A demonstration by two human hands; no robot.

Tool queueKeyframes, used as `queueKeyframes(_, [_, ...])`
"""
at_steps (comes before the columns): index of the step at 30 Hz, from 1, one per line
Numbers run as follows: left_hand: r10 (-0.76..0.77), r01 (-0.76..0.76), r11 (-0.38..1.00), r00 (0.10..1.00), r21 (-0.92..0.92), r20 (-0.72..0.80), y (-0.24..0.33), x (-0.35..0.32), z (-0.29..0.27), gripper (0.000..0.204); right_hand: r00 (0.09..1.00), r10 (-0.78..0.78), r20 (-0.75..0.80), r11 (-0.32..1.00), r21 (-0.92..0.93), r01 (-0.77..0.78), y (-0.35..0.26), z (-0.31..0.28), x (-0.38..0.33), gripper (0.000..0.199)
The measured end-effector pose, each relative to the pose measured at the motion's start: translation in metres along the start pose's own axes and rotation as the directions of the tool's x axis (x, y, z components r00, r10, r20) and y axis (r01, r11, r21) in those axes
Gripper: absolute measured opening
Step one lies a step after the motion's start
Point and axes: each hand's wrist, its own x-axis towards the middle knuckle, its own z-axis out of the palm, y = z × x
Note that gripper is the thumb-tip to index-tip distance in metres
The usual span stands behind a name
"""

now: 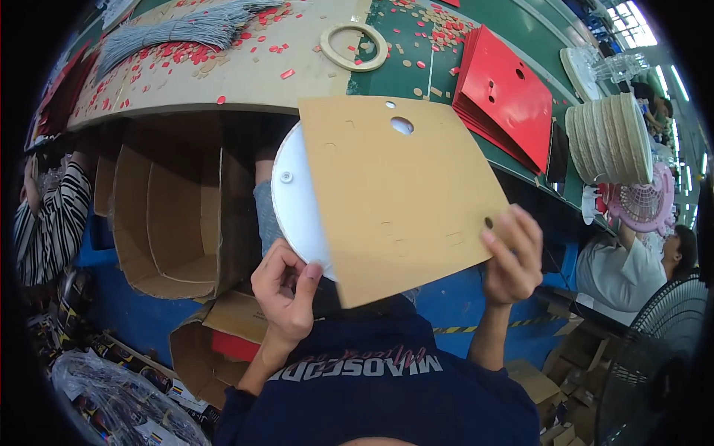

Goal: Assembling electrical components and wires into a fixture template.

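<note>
Left hand (pixel 286 293) fingers pinching white disc (pixel 297 201) half hidden behind cardboard sheet (pixel 398 197), right hand (pixel 513 256) gripping sheet's edge

The left hand (pixel 286 290) is raised with its forearm coming up from below, fingers curled and thumb pinching. The right hand (pixel 513 256) is lifted higher, fingers spread flat in a grip.
</note>
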Motion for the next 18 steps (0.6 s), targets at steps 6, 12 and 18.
queueKeyframes(6, [-0.097, 0.091, 0.993, 0.992, -0.079, -0.082, -0.014, -0.010, -0.006, 0.049, 0.983, -0.033, 0.182, 0.972, 0.233, -0.010, -0.019, 0.020, -0.010, 0.033])
queueKeyframes(12, [-0.202, 0.177, 0.935, 0.978, -0.306, -0.054, -0.017, -0.011, -0.013, 0.075, 0.957, -0.013, 0.289, 0.937, 0.337, -0.089, -0.017, 0.018, -0.010, 0.041])
queueKeyframes(18, [-0.215, 0.224, 0.970, 0.972, -0.092, 0.099, 0.011, 0.005, -0.020, 0.037, 0.936, 0.022, 0.350, 0.949, 0.287, -0.130, -0.020, 0.017, -0.004, 0.043])
